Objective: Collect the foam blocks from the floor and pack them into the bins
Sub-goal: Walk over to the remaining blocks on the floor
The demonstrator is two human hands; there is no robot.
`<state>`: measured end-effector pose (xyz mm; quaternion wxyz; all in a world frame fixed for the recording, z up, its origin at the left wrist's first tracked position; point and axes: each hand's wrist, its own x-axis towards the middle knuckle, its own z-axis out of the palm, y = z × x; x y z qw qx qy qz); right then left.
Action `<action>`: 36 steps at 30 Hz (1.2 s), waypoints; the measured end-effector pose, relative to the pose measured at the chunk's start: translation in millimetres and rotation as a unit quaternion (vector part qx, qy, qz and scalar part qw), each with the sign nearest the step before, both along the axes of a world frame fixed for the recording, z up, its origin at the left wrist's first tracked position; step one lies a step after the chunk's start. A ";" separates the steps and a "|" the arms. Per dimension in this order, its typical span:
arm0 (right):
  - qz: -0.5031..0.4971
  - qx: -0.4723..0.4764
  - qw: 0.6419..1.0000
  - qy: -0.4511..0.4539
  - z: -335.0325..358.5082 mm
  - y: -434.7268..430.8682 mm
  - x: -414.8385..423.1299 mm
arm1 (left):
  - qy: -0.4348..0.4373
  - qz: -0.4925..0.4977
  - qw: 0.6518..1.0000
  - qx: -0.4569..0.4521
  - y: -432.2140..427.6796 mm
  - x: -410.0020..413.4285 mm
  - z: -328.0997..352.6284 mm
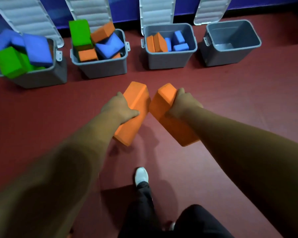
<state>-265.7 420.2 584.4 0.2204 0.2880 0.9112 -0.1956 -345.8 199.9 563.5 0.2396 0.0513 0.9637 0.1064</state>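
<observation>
You've got one block per grip, prob. to halve the trips: left grip (pixel 120 107) is curled round the left orange block (pixel 138 98), thumb across its near face, and right grip (pixel 184 102) is clamped the same way on the right orange block (pixel 172 126). Both blocks hang lengthwise off the floor (pixel 239 117), judging by the shadows under them. Their far ends lean in and are almost touching, so they're held mid-body w/ the long axis pointing toward the bins. All four lids, e.g. the third lid (pixel 156 12), lean back on the wall so the mouths are open for drop-ins. First bin (pixel 41 79) and second bin (pixel 101 69) are heaped above their rims w/ green, blue and orange blocks, so no room there. Third bin (pixel 170 60) is part full, w/ orange blocks stood on end at its left and blue ones on the right. Fourth bin (pixel 230 55) is bare inside. Third looks the natural target, being straight ahead w/ matching colour.
</observation>
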 end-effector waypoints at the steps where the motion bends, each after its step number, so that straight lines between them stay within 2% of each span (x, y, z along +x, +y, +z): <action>1: -0.006 -0.007 1.000 0.001 -0.2 4.6 -18.1 | 0.003 -0.005 1.000 -0.008 6.4 -21.9 1.5; 11: -0.049 -0.035 0.998 -0.016 -39.1 110.2 -180.1 | 0.001 -0.056 0.998 -0.030 114.7 -214.3 -19.8; 22: -0.087 -0.067 0.994 -0.031 -83.4 295.4 -390.2 | -0.022 -0.029 0.999 -0.030 277.0 -431.6 -64.1; 30: -0.149 -0.057 0.987 -0.006 -105.1 401.9 -520.4 | -0.060 -0.001 0.998 0.025 383.4 -564.2 -99.5; 36: -0.196 -0.067 0.978 -0.023 -160.4 453.5 -618.1 | -0.104 0.036 0.991 0.081 456.2 -663.8 -174.4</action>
